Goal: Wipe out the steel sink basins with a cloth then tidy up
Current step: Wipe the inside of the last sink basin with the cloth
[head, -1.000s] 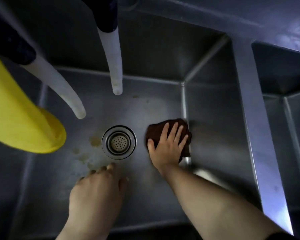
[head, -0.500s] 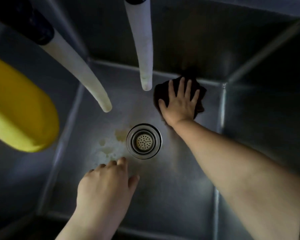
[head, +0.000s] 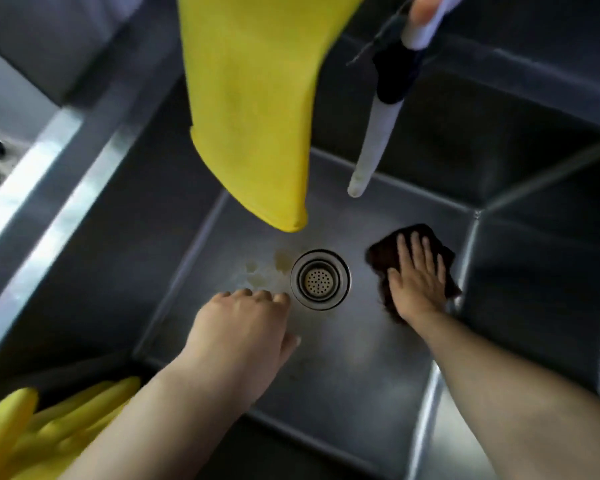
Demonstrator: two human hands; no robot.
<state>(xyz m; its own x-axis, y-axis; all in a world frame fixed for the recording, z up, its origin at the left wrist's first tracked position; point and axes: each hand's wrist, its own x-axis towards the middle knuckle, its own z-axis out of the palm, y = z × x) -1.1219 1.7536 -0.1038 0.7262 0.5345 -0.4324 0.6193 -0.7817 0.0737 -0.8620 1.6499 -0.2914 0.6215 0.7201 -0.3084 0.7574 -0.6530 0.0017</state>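
Stains [head: 280,264] left of the drain [head: 320,279] could be missed: right hand [head: 417,283] presses flat on the cloth [head: 381,258] far right; left hand [head: 244,326], fingers curled, holds nothing.

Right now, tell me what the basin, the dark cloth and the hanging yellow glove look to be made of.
Basin: brushed stainless steel, by its grey sheen and streaked reflections.
Dark cloth: soft brown fabric, perhaps microfibre; matte and rumpled under the right hand.
Yellow glove: probably rubber or latex; smooth, with a rolled cuff edge.
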